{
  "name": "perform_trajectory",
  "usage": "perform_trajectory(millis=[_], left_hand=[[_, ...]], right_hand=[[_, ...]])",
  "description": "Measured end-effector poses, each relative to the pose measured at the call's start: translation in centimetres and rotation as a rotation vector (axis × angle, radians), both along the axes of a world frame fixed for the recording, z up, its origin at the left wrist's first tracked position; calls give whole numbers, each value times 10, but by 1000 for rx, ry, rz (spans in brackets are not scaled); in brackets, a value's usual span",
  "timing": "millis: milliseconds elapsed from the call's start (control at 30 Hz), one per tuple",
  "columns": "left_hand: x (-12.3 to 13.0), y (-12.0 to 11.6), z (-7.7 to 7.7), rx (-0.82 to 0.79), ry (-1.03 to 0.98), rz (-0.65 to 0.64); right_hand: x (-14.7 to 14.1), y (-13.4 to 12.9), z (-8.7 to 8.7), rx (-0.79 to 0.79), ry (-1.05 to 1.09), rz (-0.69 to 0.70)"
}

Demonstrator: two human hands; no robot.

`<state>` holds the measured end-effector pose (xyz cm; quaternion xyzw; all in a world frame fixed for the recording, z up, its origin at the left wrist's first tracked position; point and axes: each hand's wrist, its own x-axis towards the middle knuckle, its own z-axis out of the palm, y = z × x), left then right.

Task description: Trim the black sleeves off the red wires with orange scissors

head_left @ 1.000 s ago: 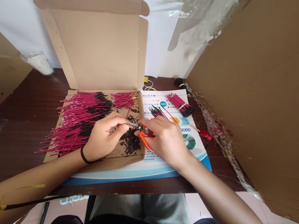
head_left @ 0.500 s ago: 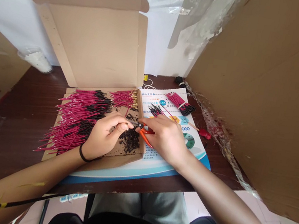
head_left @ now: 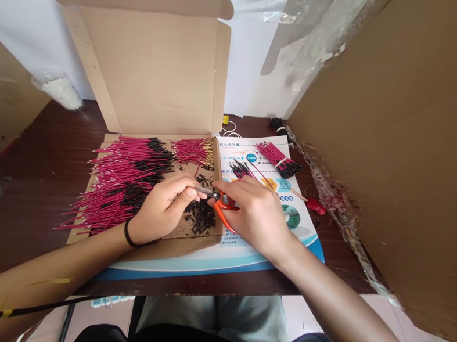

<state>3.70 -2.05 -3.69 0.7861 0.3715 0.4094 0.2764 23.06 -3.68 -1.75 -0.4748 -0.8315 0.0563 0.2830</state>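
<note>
Orange-handled cutters (head_left: 225,213) are in my right hand (head_left: 262,215), whose fingers wrap the handles. Their dark jaws point left to the fingertips of my left hand (head_left: 167,204). That hand is closed in a pinch at the jaws; what it pinches is too small to make out. Beneath both hands lies an open cardboard box (head_left: 181,240). Red wires with black ends (head_left: 121,176) fill its left side, and a smaller red bundle with gold tips (head_left: 191,150) is at its back. Black scraps (head_left: 202,218) lie in its right part.
On the printed sheet (head_left: 240,254) right of the box are a tied red-and-black bundle (head_left: 279,159) and loose black-ended wires (head_left: 241,169). A red-tipped stick (head_left: 313,205) lies farther right. A clear cup (head_left: 62,91) stands back left. A large cardboard panel (head_left: 404,149) bounds the right.
The cutters' handles look slightly wider apart, and the jaws sit a little differently at my left fingertips. The whole view has shifted slightly. Both hands keep nearly the same place.
</note>
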Motion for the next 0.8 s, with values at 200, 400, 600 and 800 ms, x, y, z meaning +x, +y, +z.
perform_trajectory(millis=[200,400,600,800], left_hand=[[0,-1,-1,24,0,-39],[-1,-2,-2,8,10,-21],[-1,-3,-2,0,23,-18],[0,-2,0,17,38,-38]], right_hand=[[1,-1,1,-19,-21,14],[1,-1,1,-50,-27,14],[0,-2,3,-68,-42,22],[3,-1,-1,-32,-103,-3]])
